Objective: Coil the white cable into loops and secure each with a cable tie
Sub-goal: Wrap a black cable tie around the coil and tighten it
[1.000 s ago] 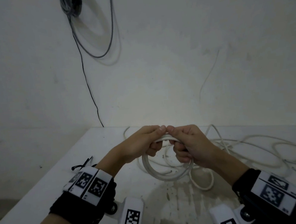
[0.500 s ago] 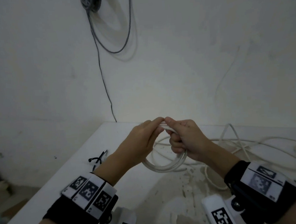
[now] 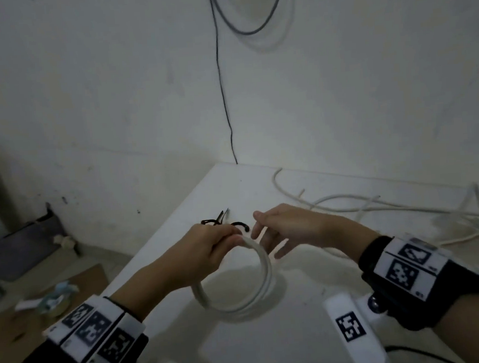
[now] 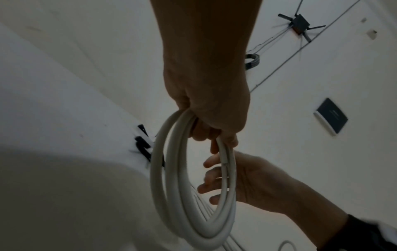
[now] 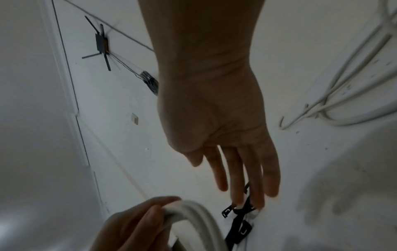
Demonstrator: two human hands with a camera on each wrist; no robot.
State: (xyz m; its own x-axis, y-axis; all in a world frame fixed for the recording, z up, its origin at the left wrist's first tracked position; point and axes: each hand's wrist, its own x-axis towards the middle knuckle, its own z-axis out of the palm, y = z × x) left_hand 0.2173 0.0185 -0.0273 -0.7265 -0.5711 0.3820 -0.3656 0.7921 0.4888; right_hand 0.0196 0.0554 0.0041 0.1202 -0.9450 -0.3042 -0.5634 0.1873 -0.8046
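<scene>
A coil of white cable (image 3: 263, 281) of several loops hangs from my left hand (image 3: 209, 248), whose fingers curl round its top above the white table (image 3: 272, 343). In the left wrist view the coil (image 4: 189, 195) dangles under that fist (image 4: 212, 122). My right hand (image 3: 275, 229) is beside the coil with straight, spread fingers and holds nothing. In the right wrist view its fingertips (image 5: 247, 191) hover over black cable ties (image 5: 238, 220) lying on the table. The ties (image 3: 221, 223) show just beyond both hands.
More loose white cable (image 3: 390, 207) sprawls over the right part of the table. A dark wire (image 3: 225, 97) runs down the wall behind. The table's left edge drops to a floor with cardboard and tape rolls (image 3: 54, 299).
My right hand has let go of the coil and opened, stretching toward the black ties. The left hand now carries the coil alone. My view has swung left.
</scene>
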